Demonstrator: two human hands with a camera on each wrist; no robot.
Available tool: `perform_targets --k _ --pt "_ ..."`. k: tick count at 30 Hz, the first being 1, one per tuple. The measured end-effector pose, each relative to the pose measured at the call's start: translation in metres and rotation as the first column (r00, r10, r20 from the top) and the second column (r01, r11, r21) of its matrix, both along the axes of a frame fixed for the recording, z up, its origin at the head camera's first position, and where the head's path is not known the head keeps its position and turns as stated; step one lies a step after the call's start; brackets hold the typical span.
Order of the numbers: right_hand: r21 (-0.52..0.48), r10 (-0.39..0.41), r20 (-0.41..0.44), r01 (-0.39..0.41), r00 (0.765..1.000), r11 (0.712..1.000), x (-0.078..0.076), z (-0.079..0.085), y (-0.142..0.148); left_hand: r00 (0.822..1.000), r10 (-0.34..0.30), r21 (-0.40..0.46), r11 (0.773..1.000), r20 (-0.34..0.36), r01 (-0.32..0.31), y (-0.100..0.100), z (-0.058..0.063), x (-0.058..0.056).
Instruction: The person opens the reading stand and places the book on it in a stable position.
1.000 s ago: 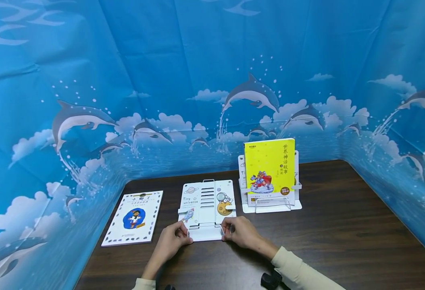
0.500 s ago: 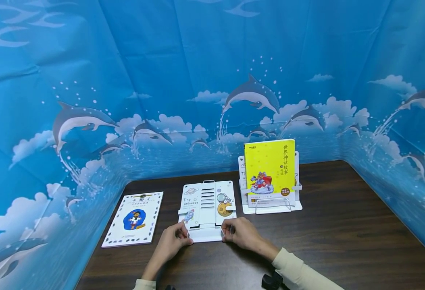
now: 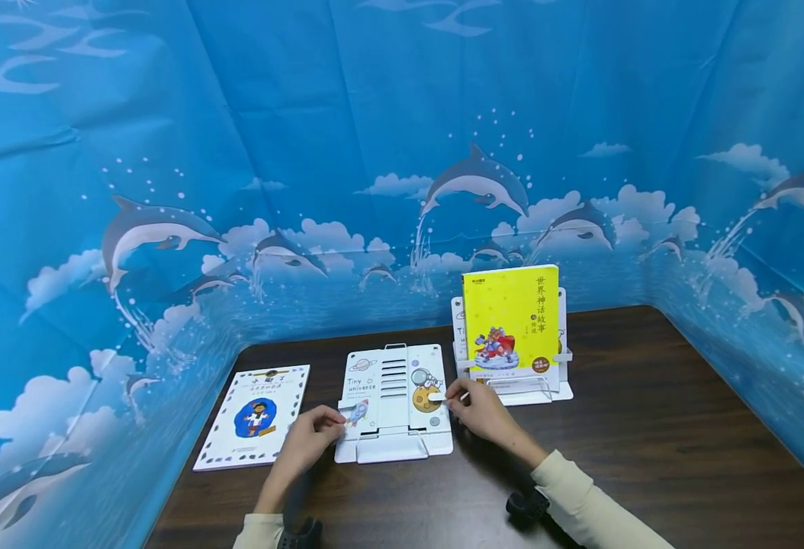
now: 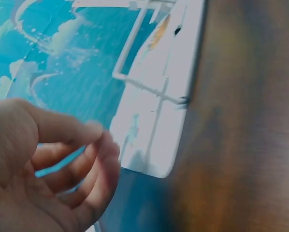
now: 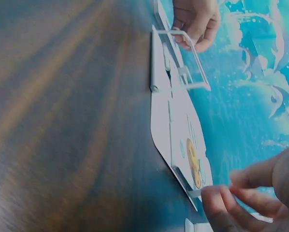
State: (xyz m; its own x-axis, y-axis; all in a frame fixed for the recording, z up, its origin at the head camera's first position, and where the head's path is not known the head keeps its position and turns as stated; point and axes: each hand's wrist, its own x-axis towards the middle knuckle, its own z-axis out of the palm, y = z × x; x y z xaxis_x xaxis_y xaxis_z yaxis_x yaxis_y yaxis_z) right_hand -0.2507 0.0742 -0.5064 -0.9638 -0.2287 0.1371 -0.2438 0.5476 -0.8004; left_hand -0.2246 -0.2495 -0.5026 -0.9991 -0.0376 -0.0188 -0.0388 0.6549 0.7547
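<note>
A white book stand [image 3: 393,389] printed "Tiny universe" lies nearly flat on the table. Its wire rest [image 5: 197,63] juts up from the lower edge. At the stand's right side, my right hand [image 3: 484,415] has its fingertips at the end of the white page clip [image 3: 438,396] and appears to pinch it. My left hand [image 3: 308,442] is by the left page clip [image 3: 347,406], thumb and fingertips together; whether the clip is between them is hidden. In the left wrist view the left fingers [image 4: 106,154] are curled beside the stand's edge.
A white picture book [image 3: 254,418] lies flat at the left. Behind on the right, a second white stand [image 3: 562,385] holds a yellow book [image 3: 512,320] upright. A blue dolphin-printed curtain [image 3: 347,168] encloses the dark wooden table [image 3: 649,427].
Both hands have let go of the wire rest's corners at the stand's lower edge. They have moved up and outward to the page clips at its sides.
</note>
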Motion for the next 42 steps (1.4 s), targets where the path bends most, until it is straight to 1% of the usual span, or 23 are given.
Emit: perform_targets --k 2,3,6,8,12,16,20,24,26,31,34,38,42 --pt "-0.003 -0.078 -0.022 0.078 0.997 0.997 -0.005 0.002 0.001 0.997 0.074 -0.011 0.997 -0.027 -0.075 0.000 0.003 -0.009" --pt "0.001 -0.105 -0.029 0.105 0.994 0.994 -0.007 0.003 0.001 0.994 0.105 -0.017 0.994 -0.034 -0.105 0.000 0.004 -0.013" --pt "0.019 -0.148 -0.025 0.149 0.989 0.989 -0.011 0.002 -0.001 0.986 0.161 -0.047 0.985 -0.053 -0.164 0.002 0.006 -0.026" --pt "0.028 -0.146 -0.012 0.146 0.989 0.989 -0.013 0.000 -0.004 0.983 0.180 -0.062 0.981 -0.048 -0.182 0.006 0.006 -0.034" --pt "0.031 -0.126 0.008 0.126 0.992 0.992 -0.015 -0.007 -0.010 0.982 0.186 -0.073 0.980 0.008 -0.185 0.015 0.004 -0.041" --pt "0.025 -0.130 0.013 0.130 0.991 0.991 -0.015 -0.012 -0.015 0.975 0.211 -0.062 0.976 0.063 -0.208 0.023 0.002 -0.043" --pt "0.021 -0.153 0.013 0.152 0.988 0.988 -0.015 -0.014 -0.017 0.968 0.242 -0.034 0.970 0.069 -0.240 0.026 -0.001 -0.044" --pt "0.005 -0.163 0.030 0.163 0.986 0.987 -0.015 -0.014 -0.018 0.964 0.260 -0.011 0.966 0.064 -0.260 0.027 -0.001 -0.046" --pt "-0.012 -0.167 0.059 0.168 0.984 0.986 -0.014 -0.013 -0.020 0.961 0.269 -0.001 0.963 0.067 -0.269 0.028 -0.001 -0.046" --pt "-0.085 -0.150 0.116 0.160 0.982 0.983 -0.011 -0.011 -0.022 0.954 0.292 0.032 0.955 0.067 -0.294 0.030 0.000 -0.045" --pt "-0.113 -0.149 0.131 0.164 0.980 0.980 -0.010 -0.009 -0.024 0.948 0.309 0.055 0.948 0.069 -0.313 0.029 0.000 -0.046" --pt "-0.111 -0.173 0.121 0.186 0.978 0.976 -0.010 -0.008 -0.024 0.945 0.323 0.086 0.941 0.053 -0.327 0.028 0.000 -0.048" --pt "-0.124 -0.191 0.107 0.204 0.976 0.971 -0.012 -0.007 -0.024 0.946 0.323 0.130 0.937 0.034 -0.325 0.026 0.002 -0.050"
